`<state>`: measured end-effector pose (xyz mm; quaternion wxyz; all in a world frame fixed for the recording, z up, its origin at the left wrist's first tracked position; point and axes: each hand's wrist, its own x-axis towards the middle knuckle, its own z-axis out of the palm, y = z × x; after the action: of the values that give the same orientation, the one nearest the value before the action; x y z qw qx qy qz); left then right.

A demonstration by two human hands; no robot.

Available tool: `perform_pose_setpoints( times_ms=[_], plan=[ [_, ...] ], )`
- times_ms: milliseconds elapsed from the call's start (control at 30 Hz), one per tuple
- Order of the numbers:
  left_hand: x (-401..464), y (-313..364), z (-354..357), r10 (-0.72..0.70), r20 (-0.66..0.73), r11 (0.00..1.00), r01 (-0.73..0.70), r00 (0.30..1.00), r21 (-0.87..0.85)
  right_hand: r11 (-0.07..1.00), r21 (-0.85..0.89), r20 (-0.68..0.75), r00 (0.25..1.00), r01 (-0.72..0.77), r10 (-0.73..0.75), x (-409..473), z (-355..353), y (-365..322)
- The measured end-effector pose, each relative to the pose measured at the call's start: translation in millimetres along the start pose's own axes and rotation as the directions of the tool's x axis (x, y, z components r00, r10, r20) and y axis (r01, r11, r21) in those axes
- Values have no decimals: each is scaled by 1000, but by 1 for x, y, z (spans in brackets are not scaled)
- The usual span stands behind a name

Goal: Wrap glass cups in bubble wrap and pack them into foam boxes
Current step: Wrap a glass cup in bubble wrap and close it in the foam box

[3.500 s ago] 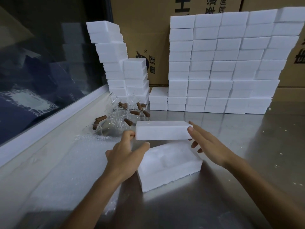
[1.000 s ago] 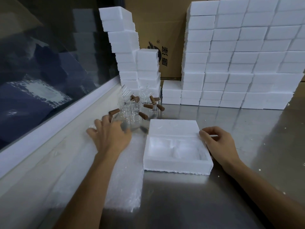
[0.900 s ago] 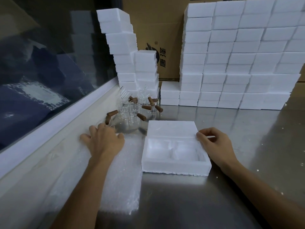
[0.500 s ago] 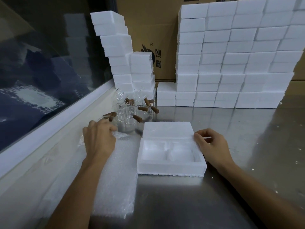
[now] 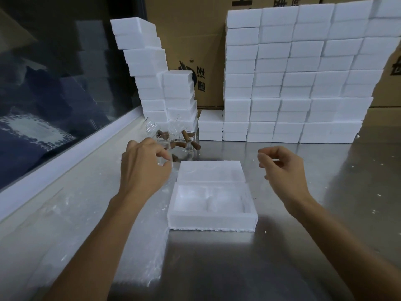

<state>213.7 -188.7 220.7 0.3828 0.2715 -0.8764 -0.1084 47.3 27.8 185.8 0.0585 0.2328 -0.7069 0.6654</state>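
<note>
my left hand grasps a glass cup left of centre, above the bubble wrap. my right hand hangs loosely curled, holding nothing, beside the open foam box at centre.

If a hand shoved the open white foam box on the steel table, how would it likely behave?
The open white foam box would probably slide easily: the steel table looks smooth. It is likely light, being thin-walled foam with empty cavities. Its edges seem crumbly, judging by white crumbs nearby, so rough gripping may chip it.
</note>
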Motion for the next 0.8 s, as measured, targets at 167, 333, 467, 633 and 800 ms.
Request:
perform_pose_setpoints(
  times_ms=[167,333,467,633,800],
  plan=[
    [1,-9,-5,-8,2,995,8,1000,104,995,26,96,991,94,-96,-4,16,-27],
    [4,-5,-10,88,-19,989,-90,996,-118,974,-19,238,948,224,-214,-8,45,-47],
    [3,9,-17,167,92,927,-125,982,-353,830,-232,468,806,507,-362,-12,49,-50],
    [1,26,-28,298,236,748,-73,925,-660,684,-336,571,718,647,-398,-13,41,-54],
    [-1,30,-32,295,292,693,6,910,-721,732,-240,553,709,638,-437,-17,40,-59]
  ],
)
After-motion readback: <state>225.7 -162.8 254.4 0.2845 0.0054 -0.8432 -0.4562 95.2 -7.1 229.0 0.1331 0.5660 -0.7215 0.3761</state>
